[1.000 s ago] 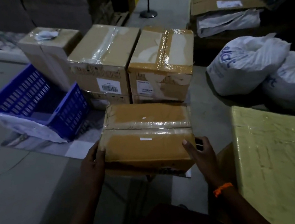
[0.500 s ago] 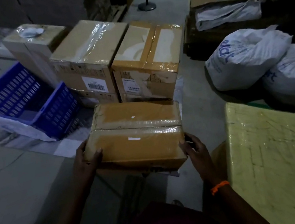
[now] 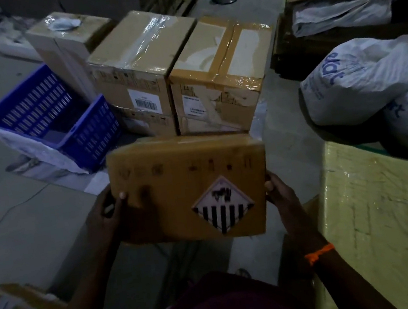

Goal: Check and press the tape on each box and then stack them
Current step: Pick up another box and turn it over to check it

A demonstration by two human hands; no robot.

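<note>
We've got a brown carton [image 3: 189, 187] up off the ground, held between both hands in front of the body, its broad face tipped toward us. On that face sits a diamond label [image 3: 222, 204], white on top with black stripes below. The left hand [image 3: 109, 214] clamps the carton's left edge, thumb lying across the front, fingers wrapped behind and out of sight. The right hand [image 3: 279, 196] grips the right edge, thumb tip showing at the corner, and there's an orange band [image 3: 319, 253] on that wrist.

Just beyond the carton, on the floor [image 3: 25, 231], two boxes stand side by side and touching, each sitting on another box. The middle box [image 3: 142, 58] has clear tape [image 3: 152, 36] wrinkled across its top and a barcode sticker on its front. The right box [image 3: 220, 55] is crossed with brown tape [image 3: 228, 43]. A tall box [image 3: 64, 43] stands behind on the left, with a blue crate [image 3: 62, 122] in front of it. To our right, a yellow wrapped block [image 3: 390, 219] sits close by the right forearm, and white sacks [image 3: 360, 77] lie farther back.
</note>
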